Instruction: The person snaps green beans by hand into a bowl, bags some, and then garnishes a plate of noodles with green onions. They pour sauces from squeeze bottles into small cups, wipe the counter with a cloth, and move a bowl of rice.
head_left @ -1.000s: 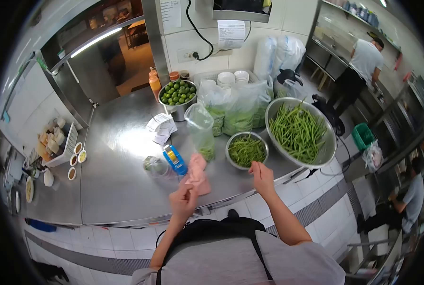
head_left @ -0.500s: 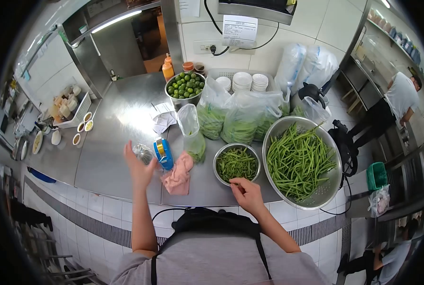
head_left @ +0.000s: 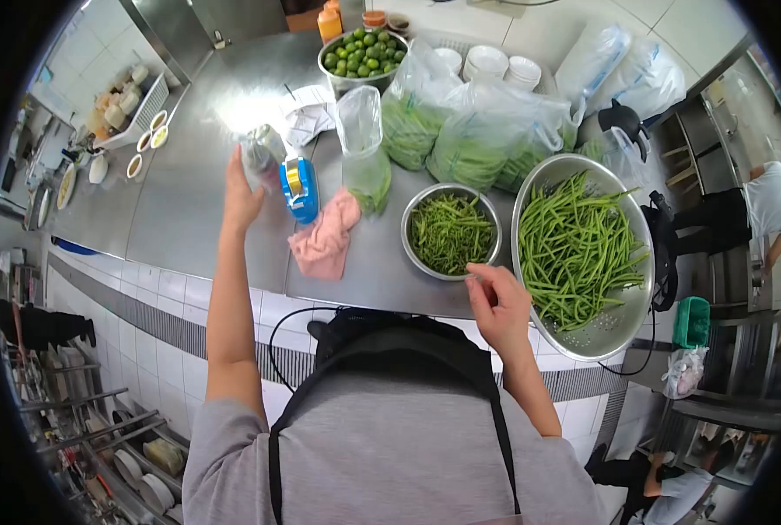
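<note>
My left hand (head_left: 243,192) is closed round a bundle of clear plastic (head_left: 263,157) at the left of the steel counter. What is inside the plastic is blurred. Just right of it stands a blue tape dispenser (head_left: 300,188) with yellow tape, and a pink cloth (head_left: 325,236) lies crumpled below that. My right hand (head_left: 502,311) hovers at the near edge of a steel bowl (head_left: 408,249) of short cut green beans (head_left: 450,232). Its fingers are loosely bent, thumb and forefinger apart, with nothing visible between them. A large colander (head_left: 640,302) of long green beans (head_left: 578,249) stands to its right.
Plastic bags of green vegetables (head_left: 473,153) line the back, beside a bowl of limes (head_left: 364,57) and stacked white bowls (head_left: 486,63). Papers (head_left: 310,114) lie behind the dispenser. A person (head_left: 771,206) stands at the far right, and another (head_left: 670,490) is at the lower right.
My left hand has closed on the plastic bundle and moved it away from me, past the dispenser. My right hand has drawn back from the bowl's rim. The camera view has tilted downward.
</note>
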{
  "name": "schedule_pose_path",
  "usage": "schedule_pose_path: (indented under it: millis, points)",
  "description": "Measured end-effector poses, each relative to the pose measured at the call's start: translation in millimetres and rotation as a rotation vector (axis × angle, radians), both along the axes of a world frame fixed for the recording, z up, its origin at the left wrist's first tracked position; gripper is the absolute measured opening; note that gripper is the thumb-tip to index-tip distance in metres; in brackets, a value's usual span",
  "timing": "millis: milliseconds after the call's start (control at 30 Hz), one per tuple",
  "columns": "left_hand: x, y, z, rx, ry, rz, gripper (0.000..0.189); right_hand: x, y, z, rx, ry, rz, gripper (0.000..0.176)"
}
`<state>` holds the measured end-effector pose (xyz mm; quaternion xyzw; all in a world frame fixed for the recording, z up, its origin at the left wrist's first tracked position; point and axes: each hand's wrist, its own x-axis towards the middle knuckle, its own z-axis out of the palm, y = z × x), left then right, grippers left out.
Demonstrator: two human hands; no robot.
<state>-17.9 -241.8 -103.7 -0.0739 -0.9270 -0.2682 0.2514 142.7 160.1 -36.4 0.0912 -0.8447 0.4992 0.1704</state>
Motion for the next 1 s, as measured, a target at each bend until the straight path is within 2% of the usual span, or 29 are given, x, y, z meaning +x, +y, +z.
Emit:
schedule_pose_path:
  millis: [67,100,133,167,200,233,267,300,400,500,567,633,700,767,833,900,1000]
  points:
    - [8.6,18.1,24.5,-0.052,0.144,0.187,0.066,3.3,3.7,5.2,0.031,0.056,-0.006,0.014]
    - [13.8,29.2,35.2,-0.050,0.133,0.186,0.066,3.1,5.8,9.3,0.057,0.134,-0.010,0.014]
    - [25.2,41.6,43.2,0.035,0.190,0.163,0.052,4.4,9.3,13.5,0.046,0.177,-0.042,0.013]
    - [36.3,54.1,44.3,0.119,0.243,0.142,0.039,6.7,15.2,22.0,0.030,0.144,-0.040,0.007]
    - [45.4,66.3,41.0,0.120,0.228,0.147,0.039,9.1,23.2,19.5,-0.049,0.034,0.083,0.005]
    - [53.3,77.5,39.1,0.152,0.191,0.128,0.021,11.3,27.3,15.6,-0.130,-0.074,0.207,0.005]
    - [58.4,85.6,38.3,0.184,0.160,0.111,0.006,13.0,21.6,10.3,-0.131,-0.082,0.214,0.005]
    - [61.5,91.0,36.1,0.183,0.155,0.121,0.006,14.9,9.8,3.7,-0.105,-0.168,0.340,0.007]
    - [76.8,98.9,25.1,0.291,0.159,0.076,0.027,13.1,-24.4,-16.5,-0.113,-0.390,0.600,0.012]
    - [95.9,94.0,13.9,0.258,0.028,0.138,0.025,7.1,-50.3,-39.9,-0.130,-0.536,0.721,0.012]
    - [107.1,101.4,14.2,0.304,0.071,0.068,0.024,7.6,-58.9,-60.3,-0.089,-0.644,0.804,0.013]
    - [120.9,99.6,0.5,0.318,0.066,0.119,0.024,16.1,-63.8,-87.0,-0.059,-0.730,0.868,0.014]
    - [140.1,96.9,-2.6,0.332,0.080,0.136,0.023,23.9,-60.4,-125.9,-0.028,-0.773,0.802,0.015]
    - [163.8,94.4,3.2,0.365,0.058,0.170,0.025,27.1,-53.7,-169.3,-0.053,-0.973,0.695,0.015]
    - [193.1,90.4,-0.5,0.358,0.048,0.198,0.025,26.9,-49.5,-210.3,-0.226,-1.200,0.491,0.017]
    - [227.9,89.7,-5.6,0.350,0.042,0.227,0.024,21.6,-49.9,-257.0,-0.549,-1.245,0.289,0.016]
    - [295.4,99.2,-21.1,0.385,0.026,0.275,0.025,4.0,-61.8,-302.3,-0.714,-1.157,0.110,0.010]
